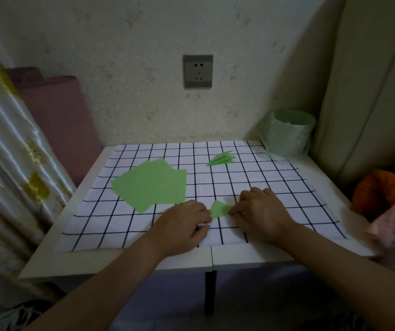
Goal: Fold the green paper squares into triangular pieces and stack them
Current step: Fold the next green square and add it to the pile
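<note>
- White bench (251,256) edge comes nearest, low in the middle of the frame, with a black-and-white checked cloth (120,225) spread over its top.
- Both forearms reach in from the bottom corners. My left grip (182,223) sits just left of centre and my right grip (261,216) just right of it, both down on the cloth.
- Between them lies the part-folded piece (220,209), a small green shape already narrowed to a point. The left grip's curled fingers pinch its left edge and the right grip's fingertips pinch its right corner, so both grips are closed on this one piece.
- I judge this piece to be mid-fold: creased, but not yet a finished triangle and not yet on the pile.
- Further up and to the left, touching neither grip, is the loose heap of flat green squares (151,185), several sheets fanned over each other. That is the work left, and it looks like the larger share.
- Upper right of centre, well apart from my grips, the stack of folded triangles (221,158) holds only a few pieces. That is the finished part.
- At the bench's far right corner stands a pale green cup (289,132). Beyond it, a wall socket (198,71) sits at upper centre.
</note>
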Tool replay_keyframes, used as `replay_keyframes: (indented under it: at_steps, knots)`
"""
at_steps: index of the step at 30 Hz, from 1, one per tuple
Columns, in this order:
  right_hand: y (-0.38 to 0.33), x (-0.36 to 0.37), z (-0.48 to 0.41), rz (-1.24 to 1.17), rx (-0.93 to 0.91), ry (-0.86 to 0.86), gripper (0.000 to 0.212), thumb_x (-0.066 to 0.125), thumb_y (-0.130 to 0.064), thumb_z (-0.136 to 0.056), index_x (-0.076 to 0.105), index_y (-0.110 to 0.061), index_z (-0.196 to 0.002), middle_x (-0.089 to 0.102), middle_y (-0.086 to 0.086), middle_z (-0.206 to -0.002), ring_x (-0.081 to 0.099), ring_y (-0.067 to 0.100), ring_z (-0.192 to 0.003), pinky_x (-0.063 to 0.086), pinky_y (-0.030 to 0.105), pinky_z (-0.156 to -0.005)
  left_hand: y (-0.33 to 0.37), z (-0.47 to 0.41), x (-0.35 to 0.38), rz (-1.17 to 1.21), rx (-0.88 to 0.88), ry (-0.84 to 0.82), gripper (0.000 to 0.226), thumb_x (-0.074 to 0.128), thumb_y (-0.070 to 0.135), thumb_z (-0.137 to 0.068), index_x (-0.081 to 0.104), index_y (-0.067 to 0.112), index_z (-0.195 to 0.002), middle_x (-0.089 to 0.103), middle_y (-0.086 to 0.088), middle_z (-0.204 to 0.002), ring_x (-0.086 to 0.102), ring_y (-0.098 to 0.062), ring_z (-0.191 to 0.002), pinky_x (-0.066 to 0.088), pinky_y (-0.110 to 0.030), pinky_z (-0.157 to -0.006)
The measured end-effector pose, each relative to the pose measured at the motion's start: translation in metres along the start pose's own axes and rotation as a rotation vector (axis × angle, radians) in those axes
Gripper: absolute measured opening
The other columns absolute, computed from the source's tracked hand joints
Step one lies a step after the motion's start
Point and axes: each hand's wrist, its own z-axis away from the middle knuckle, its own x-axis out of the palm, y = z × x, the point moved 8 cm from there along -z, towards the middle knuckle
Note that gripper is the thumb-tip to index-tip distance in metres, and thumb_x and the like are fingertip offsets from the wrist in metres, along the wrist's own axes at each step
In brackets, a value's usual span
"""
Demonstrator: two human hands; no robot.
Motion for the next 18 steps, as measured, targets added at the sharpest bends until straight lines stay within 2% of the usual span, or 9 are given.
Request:
replay_keyframes:
  at_steps: [7, 10, 12, 15, 18]
  knots:
    - [0.016, 0.0, 0.006, 0.045, 0.013, -0.019, 0.027, 0.051, -0.035, -0.086, 0.078, -0.034, -0.088, 0.057, -0.01, -0.075, 0.05, 0.016, -0.073, 0.025, 0.03, -0.066, 0.006, -0.006, 0.0, -0.018, -0.009, -0.002, 0.019, 0.049, 0.026, -0.092, 0.063, 0.014, -0.087, 0.056, 0.003, -0.089, 0.05, -0.016, -0.086, 0.045, -0.037, -0.073]
    - [0.018, 0.0, 0.004, -0.016, 0.051, -0.006, 0.032, 0.047, -0.035, -0.085, 0.079, -0.031, -0.09, 0.06, -0.01, -0.081, 0.051, 0.014, -0.077, 0.024, 0.03, -0.069, 0.014, -0.012, 0.001, -0.016, -0.031, -0.013, 0.016, 0.045, 0.026, -0.092, 0.054, 0.014, -0.085, 0.05, 0.002, -0.089, 0.047, -0.016, -0.086, 0.044, -0.036, -0.072]
    - [0.017, 0.001, 0.002, -0.027, 0.047, -0.02, 0.035, 0.044, -0.035, -0.085, 0.078, -0.03, -0.091, 0.062, -0.01, -0.085, 0.052, 0.015, -0.08, 0.024, 0.03, -0.071, 0.017, -0.017, 0.003, 0.005, -0.05, -0.009, 0.019, 0.042, 0.028, -0.093, 0.055, 0.014, -0.091, 0.052, 0.002, -0.091, 0.047, -0.016, -0.086, 0.044, -0.035, -0.072]
    - [0.012, 0.003, 0.0, -0.046, 0.019, -0.047, 0.044, 0.035, -0.037, -0.084, 0.077, -0.027, -0.087, 0.064, -0.009, -0.092, 0.055, 0.016, -0.084, 0.029, 0.031, -0.072, 0.018, -0.024, 0.008, -0.022, -0.036, -0.029, 0.032, 0.042, 0.034, -0.096, 0.063, 0.018, -0.113, 0.054, 0.003, -0.099, 0.049, -0.014, -0.094, 0.044, -0.032, -0.076]
    - [-0.002, 0.0, -0.001, -0.008, -0.06, 0.0, 0.044, 0.034, -0.038, -0.086, 0.075, -0.024, -0.084, 0.067, -0.007, -0.097, 0.058, 0.016, -0.081, 0.041, 0.035, -0.074, 0.019, -0.027, 0.008, -0.042, 0.01, -0.043, 0.028, 0.046, 0.035, -0.096, 0.065, 0.024, -0.113, 0.051, 0.005, -0.097, 0.045, -0.012, -0.092, 0.044, -0.032, -0.074]
